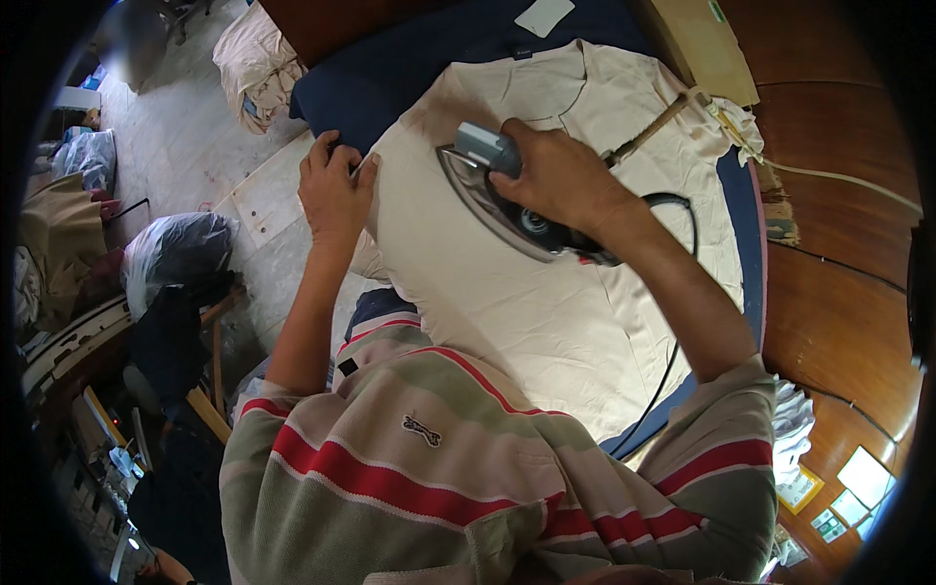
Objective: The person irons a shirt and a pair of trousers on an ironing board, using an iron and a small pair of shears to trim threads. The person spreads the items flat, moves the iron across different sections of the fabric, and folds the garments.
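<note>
A cream shirt (546, 312) lies spread flat on a dark blue padded board (390, 88). My right hand (561, 175) grips the grey handle of an electric iron (487, 200), whose metal soleplate rests on the shirt's upper left part. A black cord (673, 351) runs from the iron's back down over the shirt. My left hand (334, 190) presses down on the shirt's left edge at the board's rim, fingers curled over the cloth.
A wooden table (838, 302) borders the board on the right. A cardboard box (707, 49) sits at the top right. Piled cloth (255, 63) and tied plastic bags (175, 249) lie on the tiled floor to the left. My striped shirt fills the lower view.
</note>
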`<control>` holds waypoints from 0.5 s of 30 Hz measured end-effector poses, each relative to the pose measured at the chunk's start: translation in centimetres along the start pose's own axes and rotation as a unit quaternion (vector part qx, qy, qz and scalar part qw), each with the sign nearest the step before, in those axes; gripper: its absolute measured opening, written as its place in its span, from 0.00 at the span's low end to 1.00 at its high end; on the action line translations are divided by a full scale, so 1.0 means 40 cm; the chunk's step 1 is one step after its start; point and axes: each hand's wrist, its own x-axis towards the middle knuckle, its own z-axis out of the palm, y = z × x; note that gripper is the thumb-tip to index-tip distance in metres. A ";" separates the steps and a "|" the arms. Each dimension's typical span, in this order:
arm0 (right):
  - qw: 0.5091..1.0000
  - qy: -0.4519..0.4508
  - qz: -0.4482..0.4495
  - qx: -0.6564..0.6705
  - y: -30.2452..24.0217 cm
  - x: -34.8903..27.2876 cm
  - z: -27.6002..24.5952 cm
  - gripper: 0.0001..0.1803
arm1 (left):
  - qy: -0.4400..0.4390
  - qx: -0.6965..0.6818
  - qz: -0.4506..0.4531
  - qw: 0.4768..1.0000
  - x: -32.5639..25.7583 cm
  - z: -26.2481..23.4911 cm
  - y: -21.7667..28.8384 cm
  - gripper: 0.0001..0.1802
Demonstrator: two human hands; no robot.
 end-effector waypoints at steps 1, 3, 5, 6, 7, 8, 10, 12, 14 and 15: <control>1.000 0.011 0.003 0.009 -0.013 -0.001 0.016 0.24 | 0.007 -0.009 -0.001 1.000 -0.002 0.006 -0.004 0.13; 0.999 0.043 0.025 0.012 -0.027 0.047 0.006 0.26 | 0.019 -0.028 -0.002 0.999 -0.004 0.011 -0.010 0.12; 0.994 0.095 0.050 0.016 -0.014 0.126 -0.004 0.29 | 0.010 -0.068 -0.025 0.997 -0.001 0.012 -0.011 0.12; 0.994 0.087 0.061 0.031 -0.028 0.148 -0.019 0.30 | 0.016 -0.088 -0.040 0.995 -0.009 0.003 -0.015 0.13; 0.993 0.076 0.075 0.050 -0.039 0.168 -0.035 0.31 | 0.010 -0.084 -0.041 0.996 -0.005 0.002 -0.019 0.13; 0.994 0.070 0.067 0.059 -0.047 0.175 -0.037 0.31 | 0.005 -0.081 -0.043 0.996 -0.003 0.004 -0.023 0.13; 0.994 0.058 0.050 0.079 -0.062 0.184 -0.026 0.30 | 0.000 -0.084 -0.039 0.996 0.003 0.005 -0.029 0.14; 0.996 0.061 -0.022 0.057 -0.079 0.165 0.030 0.30 | -0.001 -0.095 -0.030 0.995 0.007 0.007 -0.033 0.14; 0.995 0.073 -0.039 0.051 -0.108 0.148 0.057 0.27 | 0.002 -0.092 -0.014 0.996 0.006 0.014 -0.044 0.14; 0.995 0.079 -0.034 0.051 -0.120 0.163 0.055 0.27 | 0.003 -0.091 -0.004 0.996 0.009 0.019 -0.049 0.15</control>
